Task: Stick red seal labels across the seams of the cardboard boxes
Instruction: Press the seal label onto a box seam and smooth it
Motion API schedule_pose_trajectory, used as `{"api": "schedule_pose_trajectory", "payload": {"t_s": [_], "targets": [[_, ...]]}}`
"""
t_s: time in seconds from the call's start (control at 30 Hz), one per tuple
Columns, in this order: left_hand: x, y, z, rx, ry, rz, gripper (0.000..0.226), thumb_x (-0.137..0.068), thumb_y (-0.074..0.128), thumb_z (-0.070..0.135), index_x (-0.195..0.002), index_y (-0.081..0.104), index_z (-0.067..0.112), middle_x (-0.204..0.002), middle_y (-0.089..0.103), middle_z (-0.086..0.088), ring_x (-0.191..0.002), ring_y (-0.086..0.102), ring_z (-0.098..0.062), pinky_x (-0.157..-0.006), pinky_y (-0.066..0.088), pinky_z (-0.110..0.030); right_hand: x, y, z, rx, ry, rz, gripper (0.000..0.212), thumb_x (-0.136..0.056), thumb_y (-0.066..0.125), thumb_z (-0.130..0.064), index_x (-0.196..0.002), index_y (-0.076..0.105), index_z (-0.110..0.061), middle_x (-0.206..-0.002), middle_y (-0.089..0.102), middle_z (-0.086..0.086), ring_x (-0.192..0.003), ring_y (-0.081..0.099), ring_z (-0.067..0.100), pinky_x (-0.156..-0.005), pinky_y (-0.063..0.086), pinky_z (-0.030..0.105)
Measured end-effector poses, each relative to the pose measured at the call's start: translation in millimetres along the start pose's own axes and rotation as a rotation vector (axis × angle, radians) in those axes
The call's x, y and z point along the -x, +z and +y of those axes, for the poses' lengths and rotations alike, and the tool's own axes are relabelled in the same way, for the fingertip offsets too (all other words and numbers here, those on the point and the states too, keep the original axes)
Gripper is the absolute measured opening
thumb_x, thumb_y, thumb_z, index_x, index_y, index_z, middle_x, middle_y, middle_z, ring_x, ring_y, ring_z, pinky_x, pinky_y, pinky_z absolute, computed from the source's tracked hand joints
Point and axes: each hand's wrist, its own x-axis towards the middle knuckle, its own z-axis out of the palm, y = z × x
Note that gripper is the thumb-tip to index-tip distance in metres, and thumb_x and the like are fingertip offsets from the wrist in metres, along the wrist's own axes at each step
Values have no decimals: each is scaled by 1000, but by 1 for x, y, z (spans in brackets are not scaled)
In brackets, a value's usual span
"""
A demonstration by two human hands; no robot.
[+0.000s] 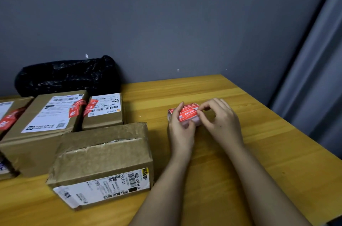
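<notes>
A small stack of red seal labels with white print (187,113) sits mid-worktop. Left of it lie brown cardboard boxes: the nearest (103,159) unsealed, three behind (42,122) (104,112) (9,114) already red-labelled.

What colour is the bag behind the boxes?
The crinkled plastic bag is glossy black; the head view shows it.

Worktop (240,151): yellow wood grain, smooth, slight sheen. Near box (103,153): matt brown cardboard, creased and dented, torn tape on the seam, white paper label on its near face. Far boxes (42,124): same matt cardboard, white paper labels, glossy red stickers. Bag (66,74), far left: black plastic, crinkled, shiny. Wall (166,22): matt grey. Roll (187,114) in hands: glossy red labels.
</notes>
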Motion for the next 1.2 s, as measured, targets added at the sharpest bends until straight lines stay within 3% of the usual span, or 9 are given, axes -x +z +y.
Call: {"api": "schedule_pose_trajectory", "payload": {"t_s": [0.07,0.2,0.33,0.47,0.6,0.7,0.8,0.97,1.2], "targets": [[1,-1,0,-15,2,3,58,-79,61,-11,-131,54,13,-122,56,-4,-78,58,16,-74,47,-7,-1,-5,-2,42,-46,-10,6,-81,67,-21,-81,62,-18,-87,64,-6,-83,57,16,-63,47,29],[2,-1,-1,-92,-6,24,55,-81,66,3,-130,56,24,-106,63,4,-85,64,-6,-86,54,-33,-4,-13,-6,128,-124,-50,10,-79,71,-21,-80,61,-19,-84,63,-7,-79,55,15,-63,35,22],[2,-2,-3,-102,-37,56,56,-81,68,6,-131,55,26,-94,72,-3,-84,69,-14,-84,55,-38,-3,-14,-9,85,-109,-89,10,-81,61,-31,-81,61,-21,-81,65,-10,-77,59,13,-63,42,25],[2,-3,-3,-114,-25,53,57,-83,67,6,-134,52,25,-105,70,-5,-76,64,0,-81,53,-25,-3,-16,-13,105,-102,-98,13,-78,74,-22,-83,62,-19,-77,66,-7,-73,62,17,-60,45,27],[0,-3,-3,-140,-3,59,60,-84,66,6,-138,48,25,-130,56,-6,-72,55,16,-74,47,-12,-4,-17,-17,65,-94,-183,14,-89,51,-34,-91,55,-20,-84,70,-5,-78,66,20,-65,52,35],[1,-3,-1,-185,19,60,62,-84,65,5,-141,43,21,-137,49,-11,-103,57,-1,-82,38,-8,-3,-12,-18,41,-57,-247,17,-92,37,-41,-97,43,-26,-92,72,-6,-83,67,21,-70,51,36],[2,-2,0,-174,21,87,68,-84,62,-2,-144,36,18,-138,45,-10,-100,48,-1,-74,32,4,-2,-12,-20,-42,14,-248,9,-97,46,-31,-100,43,-23,-102,72,-7,-91,67,23,-71,48,35],[1,-3,-1,-139,22,122,77,-79,63,-9,-145,32,18,-141,46,-7,-123,49,-17,-96,40,-18,-1,-18,-19,-250,166,-183,10,-98,46,-29,-98,45,-19,-102,69,-8,-93,65,14,-71,52,42],[1,-2,-4,-239,-10,136,69,-83,59,-2,-143,36,23,-139,47,-1,-114,49,-7,-91,33,-11,-3,-17,-13,-393,277,34,9,-89,46,-40,-89,45,-31,-86,65,-5,-75,66,23,-65,51,53]]}}
